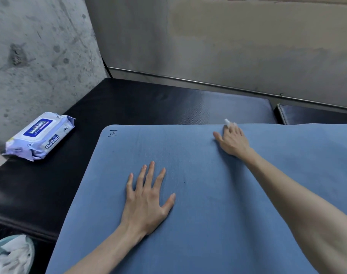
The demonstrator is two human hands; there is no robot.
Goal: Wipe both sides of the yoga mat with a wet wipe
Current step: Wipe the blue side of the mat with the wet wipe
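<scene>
A blue yoga mat (198, 224) lies spread over a black padded bench, with a small black mark near its far left corner. My left hand (147, 196) lies flat on the mat's middle, fingers spread and straight. My right hand (232, 140) reaches to the mat's far edge and presses a white wet wipe (228, 122) against it; only a small bit of the wipe shows beyond the fingertips.
A pack of wet wipes (40, 136) lies on the black bench (129, 107) at the left, beside a concrete wall. A bin holding crumpled used wipes (12, 254) sits at the bottom left. A second black cushion (314, 114) adjoins at the far right.
</scene>
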